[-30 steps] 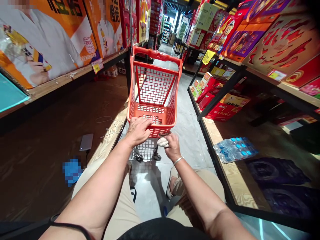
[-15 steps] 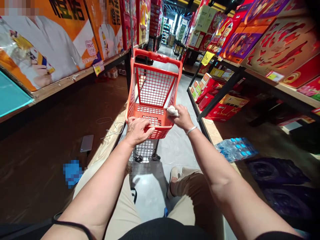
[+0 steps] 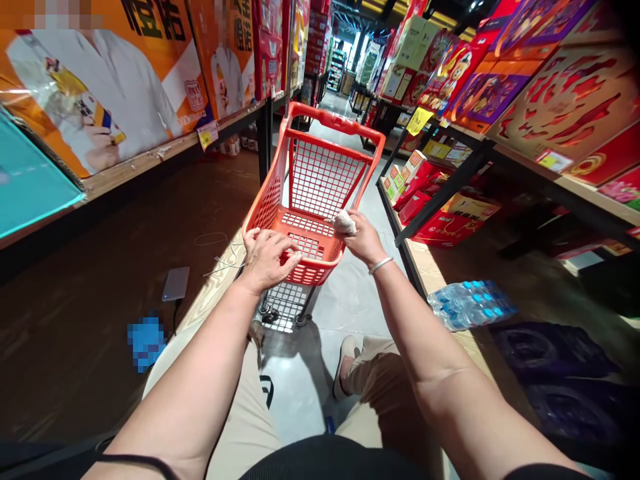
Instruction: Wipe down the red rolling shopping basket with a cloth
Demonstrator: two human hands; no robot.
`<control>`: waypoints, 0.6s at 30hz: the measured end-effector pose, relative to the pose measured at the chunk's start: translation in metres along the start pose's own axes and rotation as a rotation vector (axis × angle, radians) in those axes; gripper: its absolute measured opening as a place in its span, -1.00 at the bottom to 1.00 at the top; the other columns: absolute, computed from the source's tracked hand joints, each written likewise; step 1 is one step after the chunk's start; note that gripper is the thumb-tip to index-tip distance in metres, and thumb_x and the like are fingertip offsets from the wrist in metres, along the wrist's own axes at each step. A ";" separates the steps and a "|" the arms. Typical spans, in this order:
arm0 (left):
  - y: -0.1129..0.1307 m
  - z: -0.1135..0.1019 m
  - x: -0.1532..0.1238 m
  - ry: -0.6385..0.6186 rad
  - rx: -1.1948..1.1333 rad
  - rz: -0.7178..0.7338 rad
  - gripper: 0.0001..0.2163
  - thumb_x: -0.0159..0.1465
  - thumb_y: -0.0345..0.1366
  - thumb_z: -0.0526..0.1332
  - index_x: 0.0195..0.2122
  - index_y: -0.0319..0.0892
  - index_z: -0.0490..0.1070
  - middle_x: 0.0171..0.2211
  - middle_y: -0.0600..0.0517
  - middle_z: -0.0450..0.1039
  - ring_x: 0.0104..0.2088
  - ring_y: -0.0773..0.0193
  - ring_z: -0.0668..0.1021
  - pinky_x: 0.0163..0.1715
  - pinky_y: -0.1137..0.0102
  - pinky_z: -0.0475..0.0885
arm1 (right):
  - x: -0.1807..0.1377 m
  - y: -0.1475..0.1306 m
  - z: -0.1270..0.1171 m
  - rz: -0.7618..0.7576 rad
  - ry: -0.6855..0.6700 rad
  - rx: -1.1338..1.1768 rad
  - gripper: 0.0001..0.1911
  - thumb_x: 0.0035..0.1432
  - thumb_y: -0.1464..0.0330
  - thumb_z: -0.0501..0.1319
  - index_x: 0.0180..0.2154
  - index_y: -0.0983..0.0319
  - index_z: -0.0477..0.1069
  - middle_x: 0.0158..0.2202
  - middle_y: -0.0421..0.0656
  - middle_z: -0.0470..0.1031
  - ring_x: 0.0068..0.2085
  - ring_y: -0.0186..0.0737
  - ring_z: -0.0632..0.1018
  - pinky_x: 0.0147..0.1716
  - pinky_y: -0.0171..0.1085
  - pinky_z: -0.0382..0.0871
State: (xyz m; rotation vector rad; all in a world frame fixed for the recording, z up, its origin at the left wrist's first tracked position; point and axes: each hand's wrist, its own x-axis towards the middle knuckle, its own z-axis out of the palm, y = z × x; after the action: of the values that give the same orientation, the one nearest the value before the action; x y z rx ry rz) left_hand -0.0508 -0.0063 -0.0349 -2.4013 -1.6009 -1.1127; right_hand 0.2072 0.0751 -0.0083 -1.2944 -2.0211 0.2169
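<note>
A small orange-red shopping cart [image 3: 320, 180] stands in the aisle right in front of me, its basket holding nothing. My left hand [image 3: 267, 257] grips the basket's near rim with the fingers curled over it. My right hand [image 3: 361, 241] is closed round a crumpled whitish cloth [image 3: 344, 222] and presses it against the right side of the basket rim. A silver bracelet sits on my right wrist. My knees in beige trousers show below the arms.
Low wooden shelves run along both sides of the aisle. A pack of water bottles [image 3: 470, 303] lies on the right shelf, red gift boxes [image 3: 440, 213] farther along. A grey device with cables [image 3: 176, 284] lies on the left shelf. Large boxes fill the upper shelves.
My right hand rose with the cloth from under the basket's near edge to its right rim. The cart has turned slightly, its far end swinging right. My left hand kept its grip.
</note>
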 end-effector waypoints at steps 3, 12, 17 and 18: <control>0.007 0.005 -0.002 0.009 -0.055 0.036 -0.83 0.29 -0.25 0.20 -0.15 0.02 0.56 -0.05 0.03 0.60 0.08 -0.01 0.44 0.23 -0.12 -0.04 | -0.023 -0.024 -0.004 -0.029 -0.045 -0.087 -0.85 0.16 0.35 0.32 -0.19 0.18 0.52 -0.17 -0.11 0.55 -0.16 -0.15 0.54 -0.11 -0.19 0.43; 0.035 0.015 -0.001 -0.162 -0.152 0.137 -0.69 0.24 -0.39 0.12 -0.06 -0.03 0.54 -0.18 0.04 0.62 -0.11 0.14 0.55 0.11 0.03 0.10 | -0.056 -0.059 -0.015 -0.058 -0.136 -0.216 -0.88 0.29 0.29 0.22 -0.18 0.18 0.46 -0.17 -0.11 0.52 -0.14 -0.13 0.50 -0.11 -0.19 0.33; 0.043 0.014 0.004 -0.184 -0.187 0.115 -0.81 0.30 -0.13 0.23 -0.15 0.02 0.58 -0.21 0.07 0.62 -0.13 0.15 0.56 0.07 0.04 0.08 | -0.010 -0.022 -0.031 0.014 -0.115 -0.333 -0.80 0.21 0.24 0.31 -0.17 0.20 0.49 -0.15 -0.08 0.52 -0.19 -0.12 0.49 -0.17 -0.21 0.31; 0.043 0.013 0.005 -0.177 -0.191 0.108 -0.82 0.30 -0.11 0.24 -0.18 0.01 0.59 -0.22 0.08 0.63 -0.14 0.16 0.56 0.07 0.05 0.08 | 0.004 -0.012 -0.035 0.039 -0.095 -0.350 -0.78 0.19 0.24 0.32 -0.16 0.21 0.49 -0.13 -0.06 0.51 -0.18 -0.11 0.49 -0.16 -0.20 0.31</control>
State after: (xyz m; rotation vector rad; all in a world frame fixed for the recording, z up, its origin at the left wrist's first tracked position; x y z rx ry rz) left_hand -0.0072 -0.0172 -0.0276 -2.7432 -1.4486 -1.1087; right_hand 0.2205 0.0651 0.0250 -1.5631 -2.1834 -0.0638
